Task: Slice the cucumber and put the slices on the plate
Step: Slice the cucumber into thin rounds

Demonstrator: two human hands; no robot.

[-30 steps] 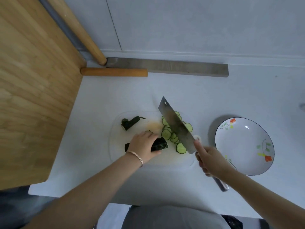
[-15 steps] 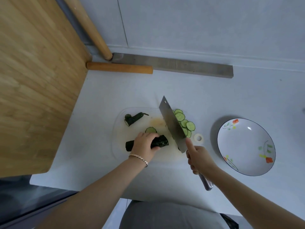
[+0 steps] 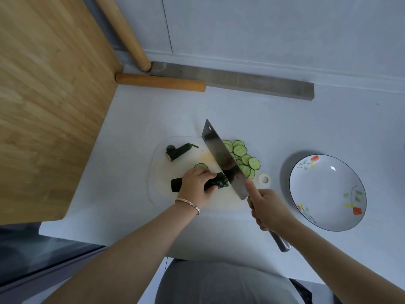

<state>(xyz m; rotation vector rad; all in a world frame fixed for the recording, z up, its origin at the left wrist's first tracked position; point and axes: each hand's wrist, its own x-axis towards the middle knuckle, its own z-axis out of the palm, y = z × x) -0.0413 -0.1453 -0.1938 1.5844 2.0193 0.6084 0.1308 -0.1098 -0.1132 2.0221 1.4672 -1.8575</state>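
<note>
A dark green cucumber piece (image 3: 220,182) lies on the translucent cutting board (image 3: 161,172). My left hand (image 3: 197,184) grips it from above with curled fingers. My right hand (image 3: 266,208) holds the handle of a cleaver (image 3: 221,157), forefinger stretched along the blade. The blade stands against the cucumber's right cut end. Several cucumber slices (image 3: 241,155) lie in a heap to the right of the blade. One more slice (image 3: 200,165) sits just behind my left hand. A cut-off stem end (image 3: 177,151) rests at the board's far left. The flowered white plate (image 3: 327,191) stands to the right, with nothing on it.
A large wooden board (image 3: 48,102) leans at the left. Two wooden rolling pins (image 3: 160,82) and a grey bar (image 3: 241,81) lie along the back wall. The white table's near edge runs just below my arms.
The cleaver has moved left from over the slice heap to the cucumber's cut end. My left hand keeps its hold on the cucumber. The camera has tilted a little.
</note>
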